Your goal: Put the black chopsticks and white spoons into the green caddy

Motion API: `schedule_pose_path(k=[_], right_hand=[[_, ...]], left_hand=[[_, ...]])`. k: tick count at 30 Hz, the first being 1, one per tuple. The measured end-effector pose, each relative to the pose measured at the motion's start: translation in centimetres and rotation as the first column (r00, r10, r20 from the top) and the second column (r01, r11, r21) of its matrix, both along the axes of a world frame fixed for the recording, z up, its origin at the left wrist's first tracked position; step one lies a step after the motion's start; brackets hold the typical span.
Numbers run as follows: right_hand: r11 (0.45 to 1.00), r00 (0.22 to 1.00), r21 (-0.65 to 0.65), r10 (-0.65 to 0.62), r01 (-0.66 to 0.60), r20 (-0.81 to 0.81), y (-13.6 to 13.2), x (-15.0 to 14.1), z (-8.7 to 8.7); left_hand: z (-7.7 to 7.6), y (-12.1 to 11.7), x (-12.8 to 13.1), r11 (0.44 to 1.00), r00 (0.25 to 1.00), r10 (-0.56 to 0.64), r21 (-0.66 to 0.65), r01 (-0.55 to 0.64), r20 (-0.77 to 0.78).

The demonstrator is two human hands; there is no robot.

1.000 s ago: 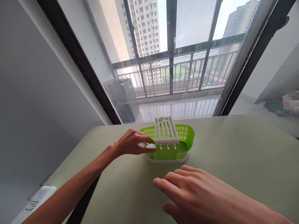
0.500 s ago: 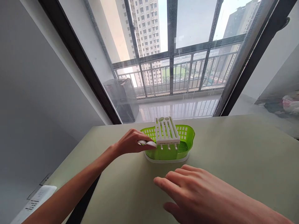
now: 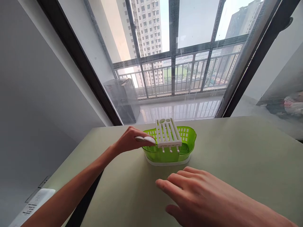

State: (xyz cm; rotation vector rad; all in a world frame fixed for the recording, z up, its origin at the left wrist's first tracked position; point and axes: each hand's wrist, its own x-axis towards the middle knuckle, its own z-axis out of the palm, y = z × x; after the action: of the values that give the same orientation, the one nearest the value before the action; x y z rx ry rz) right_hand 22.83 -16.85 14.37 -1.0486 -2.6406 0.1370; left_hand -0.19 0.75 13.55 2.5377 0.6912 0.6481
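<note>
A green plastic drying basket [image 3: 152, 154] with holes in its wall stands on a white base tray [image 3: 165, 163]. Across its middle sits a white slatted rack [image 3: 168, 134] with small hooks on its front edge. My left hand [image 3: 129, 138] is closed at the basket's left end, gripping white spoons [image 3: 149, 140] whose rounded ends point right, just left of the rack. The hand hides their other ends. Nearer to me, my right hand [image 3: 189, 192] hovers over the table in front of the basket, palm down, fingers loosely extended, holding nothing.
The pale green table [image 3: 239, 151] reaches up to a large window [image 3: 172, 63] behind the basket. A white object with dark printed marks [image 3: 35, 205] lies at the lower left, partly hidden by my left arm. Beyond the glass stands a grey box-shaped appliance [image 3: 123, 101].
My left hand has risen slightly and shifted left with the spoons, whose ends are now farther from the rack. My right hand has stayed in place.
</note>
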Motion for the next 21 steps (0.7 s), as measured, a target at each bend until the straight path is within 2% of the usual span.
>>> schedule_pose_path(k=[3,5,9,12,16,21], right_hand=[[1.0,1.0,0.0,0.003,-0.003,-0.012,0.0,0.1,0.0],[1.0,1.0,0.01,0.004,-0.004,-0.02,0.0,0.1,-0.1],[0.999,0.999,0.037,0.012,-0.01,-0.052,-0.1,0.1,-0.2],[1.0,0.998,0.028,0.011,-0.009,-0.058,-0.2,0.1,-0.1],[1.0,0.999,0.017,0.017,-0.017,-0.032,-0.3,0.0,0.0],[0.999,0.999,0.023,0.026,-0.025,-0.039,-0.3,-0.1,-0.1]], left_hand=[[0.1,0.6,-0.5,0.994,0.995,0.071,-0.086,-0.065,0.065],[0.1,1.0,-0.7,0.97,0.979,0.167,-0.199,-0.142,0.113],[0.1,1.9,-0.5,0.85,0.866,0.443,-0.416,-0.324,0.23],[-0.1,2.8,0.2,0.788,0.743,0.586,-0.44,-0.43,0.324],[-0.6,3.9,1.3,0.718,0.608,0.696,-0.413,-0.561,0.383],[-1.1,4.9,1.6,0.671,0.507,0.741,-0.479,-0.566,0.439]])
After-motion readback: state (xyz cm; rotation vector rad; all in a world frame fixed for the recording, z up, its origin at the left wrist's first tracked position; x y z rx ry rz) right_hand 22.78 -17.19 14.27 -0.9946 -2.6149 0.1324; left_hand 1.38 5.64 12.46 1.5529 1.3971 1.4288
